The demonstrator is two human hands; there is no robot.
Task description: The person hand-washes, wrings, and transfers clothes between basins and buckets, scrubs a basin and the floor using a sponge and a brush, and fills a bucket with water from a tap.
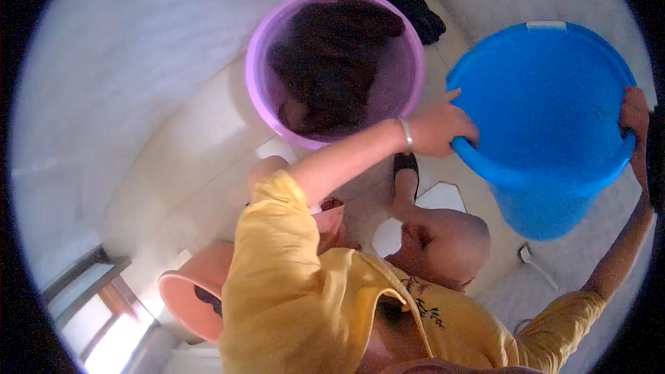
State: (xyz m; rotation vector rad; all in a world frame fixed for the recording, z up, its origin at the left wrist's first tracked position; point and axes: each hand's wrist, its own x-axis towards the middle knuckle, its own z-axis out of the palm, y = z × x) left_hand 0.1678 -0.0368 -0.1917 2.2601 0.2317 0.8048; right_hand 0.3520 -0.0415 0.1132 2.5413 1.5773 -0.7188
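Observation:
A large blue tub [547,218] is tilted in front of me on the right, its mouth turned toward me and its blue inside showing. My left hand [447,125] has its fingers curled over the near left rim, with one finger sticking up. On the opposite side, my right hand [634,114] grips the rim, partly cut by the dark edge of the view. Beyond my left forearm stands a purple basin [256,73] with dark wet-looking cloth [332,55] in it.
Black cloth [415,10] lies behind the basin against the wall. A peach-coloured bucket [183,298] with something dark inside stands at lower left, near a bright opening [114,346]. White flat shapes [443,197] show on the floor by my bent knee. A small white-handled object [537,263] is below the tub.

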